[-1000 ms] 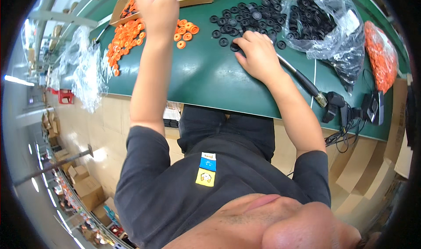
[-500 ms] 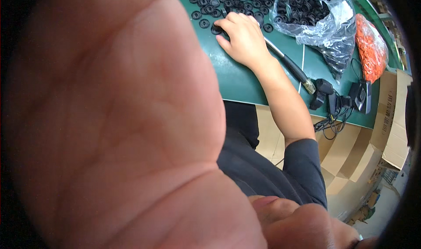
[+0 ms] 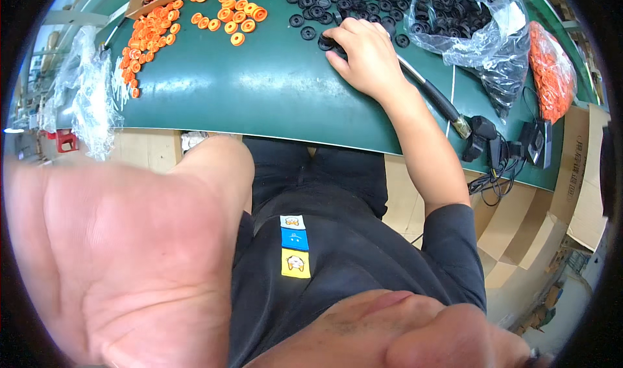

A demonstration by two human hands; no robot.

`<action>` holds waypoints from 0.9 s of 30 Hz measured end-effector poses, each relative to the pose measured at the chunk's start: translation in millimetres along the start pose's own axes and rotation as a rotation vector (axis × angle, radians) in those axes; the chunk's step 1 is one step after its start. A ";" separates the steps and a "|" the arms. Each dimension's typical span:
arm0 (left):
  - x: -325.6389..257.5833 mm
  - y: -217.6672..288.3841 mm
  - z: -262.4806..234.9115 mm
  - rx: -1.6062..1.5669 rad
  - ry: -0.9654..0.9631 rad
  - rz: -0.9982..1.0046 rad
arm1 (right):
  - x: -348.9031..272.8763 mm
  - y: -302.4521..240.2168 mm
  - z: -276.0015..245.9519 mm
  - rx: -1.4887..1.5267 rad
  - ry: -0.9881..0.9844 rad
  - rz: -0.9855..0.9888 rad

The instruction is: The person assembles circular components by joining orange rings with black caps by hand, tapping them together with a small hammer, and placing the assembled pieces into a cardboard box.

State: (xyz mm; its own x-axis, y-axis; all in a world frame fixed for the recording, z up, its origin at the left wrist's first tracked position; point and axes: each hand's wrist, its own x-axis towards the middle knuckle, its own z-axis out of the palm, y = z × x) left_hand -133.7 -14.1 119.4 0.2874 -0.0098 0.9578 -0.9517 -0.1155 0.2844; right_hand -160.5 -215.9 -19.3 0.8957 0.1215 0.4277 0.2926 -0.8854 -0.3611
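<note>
My left hand (image 3: pixel 136 238) is raised very close to the camera at the left, its palm and wrist large and blurred. Its fingers cannot be made out. At the table, my right hand (image 3: pixel 366 57) lies with curled fingers and thumb about a small black round plastic wheel (image 3: pixel 325 43), mostly covered by the fingers. More black plastic wheels (image 3: pixel 318 11) are scattered just beyond that hand. Beside the right wrist lies a tool with a metal shaft and black grip (image 3: pixel 441 101); its far end is hidden behind the hand.
Orange round plastic parts (image 3: pixel 152 34) are spread at the left of the green table (image 3: pixel 259 95), near a cardboard box (image 3: pixel 139 5). Clear bags hold black wheels (image 3: pixel 454 18) and orange parts (image 3: pixel 551 76) at right. Black cabled devices (image 3: pixel 483 138) sit at the right edge; crumpled plastic (image 3: pixel 91 102) hangs at left.
My left hand has drawn back down and left from in front of the camera, uncovering the orange parts and table. My right hand has stayed almost in place at the black wheel.
</note>
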 end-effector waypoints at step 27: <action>-76.4 -158.1 11.3 0.774 -1.049 -0.323 | 1.5 1.4 1.9 0.034 0.028 0.018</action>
State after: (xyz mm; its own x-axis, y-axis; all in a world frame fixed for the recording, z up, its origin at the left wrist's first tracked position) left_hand -4.0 -6.3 0.8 0.7637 -0.5869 0.2688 -0.6213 -0.7813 0.0592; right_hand -158.1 -216.1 -20.7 0.8912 0.0931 0.4439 0.2886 -0.8714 -0.3967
